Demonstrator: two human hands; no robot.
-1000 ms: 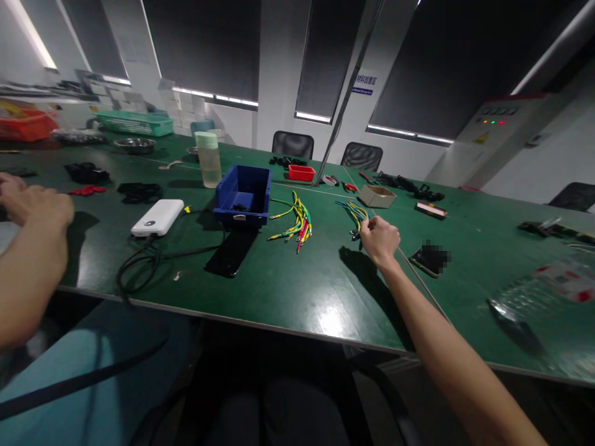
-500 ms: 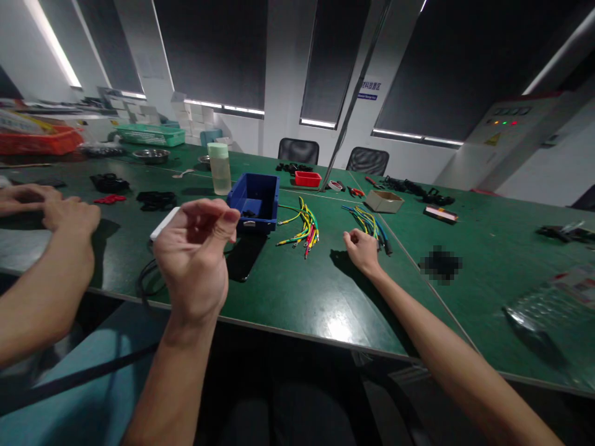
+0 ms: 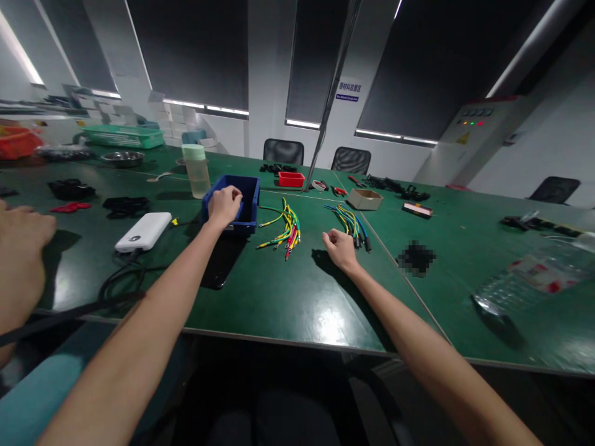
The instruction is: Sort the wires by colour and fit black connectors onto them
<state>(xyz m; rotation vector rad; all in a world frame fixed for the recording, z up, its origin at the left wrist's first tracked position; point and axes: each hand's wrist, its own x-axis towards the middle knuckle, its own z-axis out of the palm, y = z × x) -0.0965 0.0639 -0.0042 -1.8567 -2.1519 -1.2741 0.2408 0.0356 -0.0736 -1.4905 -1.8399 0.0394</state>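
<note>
My left hand (image 3: 224, 206) reaches over the near rim of a blue plastic bin (image 3: 246, 197), fingers curled down into it; what they hold, if anything, is hidden. My right hand (image 3: 339, 249) rests on the green table (image 3: 297, 291) as a loose fist, just left of a bundle of blue, green and yellow wires (image 3: 351, 222). A second bundle of yellow, green and red wires (image 3: 283, 229) lies between my two hands. A black phone (image 3: 223, 260) lies flat in front of the bin.
A co-worker's hand (image 3: 21, 241) is at the left edge. A white power bank (image 3: 144, 231) with black cable, a clear bottle (image 3: 196, 170), a cardboard box (image 3: 365, 198), a red tray (image 3: 290, 179) and a plastic bottle (image 3: 534, 279) lying at right are on the table.
My left hand went from raised near my face out to the blue bin. My right hand drew back slightly from the blue-green wire bundle and lies fisted beside it.
</note>
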